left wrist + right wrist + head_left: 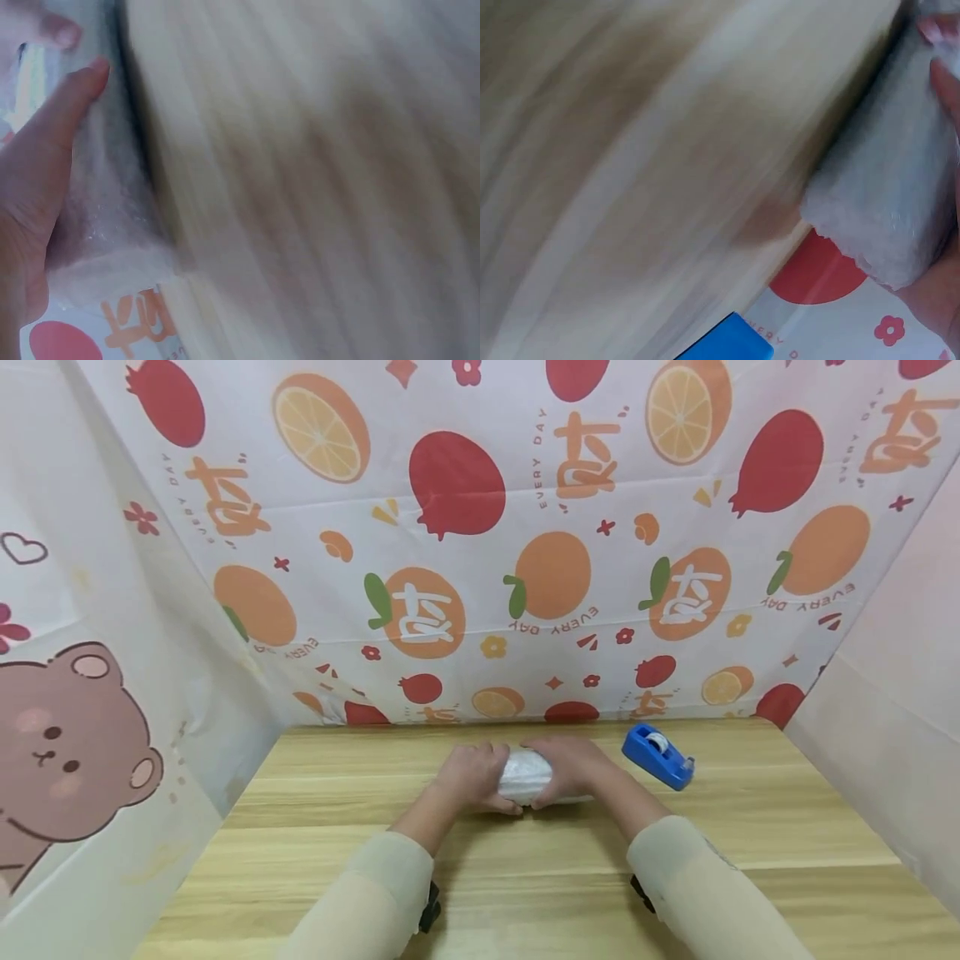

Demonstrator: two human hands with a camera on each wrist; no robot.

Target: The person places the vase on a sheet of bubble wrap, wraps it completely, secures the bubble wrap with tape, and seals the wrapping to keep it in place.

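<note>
A long, rounded bundle in clear bubble wrap [524,776] lies crosswise near the back of the wooden table. My left hand [472,775] grips its left part, fingers over the top and thumb along the near side. On the right part, my right hand [572,766] holds it the same way, and the two thumbs point toward each other. In the left wrist view the wrap [109,187] looks translucent and crinkled, its end sticking out past the hand. The right wrist view shows the other end of the bundle [877,195]; what is inside is hidden.
To the right of the hands stands a blue tape dispenser [658,756] with a roll of tape in it. The wooden table [525,885] ends at a fruit-print cloth [480,552] hanging behind. Pale cloth also hangs at both sides.
</note>
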